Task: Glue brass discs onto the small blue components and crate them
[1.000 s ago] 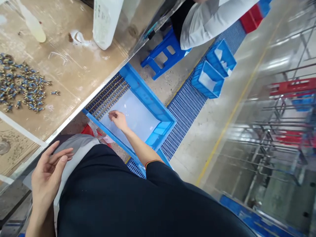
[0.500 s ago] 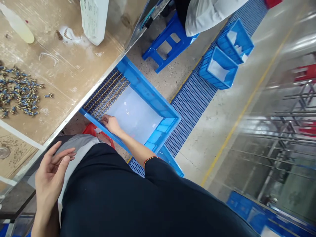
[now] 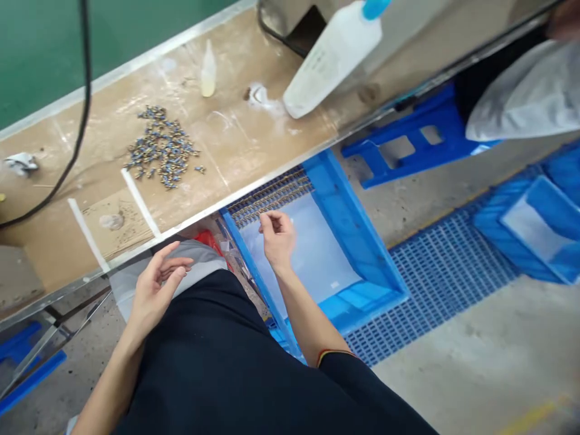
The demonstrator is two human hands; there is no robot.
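My right hand (image 3: 277, 238) hovers over a blue plastic crate (image 3: 362, 241), its fingers curled in toward the thumb; nothing shows in them. Just beyond the fingertips, rows of small brass-coloured parts (image 3: 272, 196) lie at the crate's table end. A pale sheet (image 3: 321, 260) lines the rest of its floor. My left hand (image 3: 156, 281) is held above my lap near the table edge, fingers apart and holding nothing. On the brown table top, a loose pile of small brass-and-blue parts (image 3: 165, 151) lies beyond the left hand, with one single part (image 3: 200, 169) beside it.
A large white bottle (image 3: 333, 60) and a small squeeze bottle (image 3: 208, 72) are on the table. A black cable (image 3: 84, 115) hangs at left. To the right are a blue stool (image 3: 403, 145), another person's pale garment (image 3: 525, 96) and more blue crates (image 3: 539, 223) on slatted blue matting (image 3: 444, 284).
My right hand has drawn back from the rows of parts and lifted above the crate. The camera view has swung toward the table; my left hand stays open.
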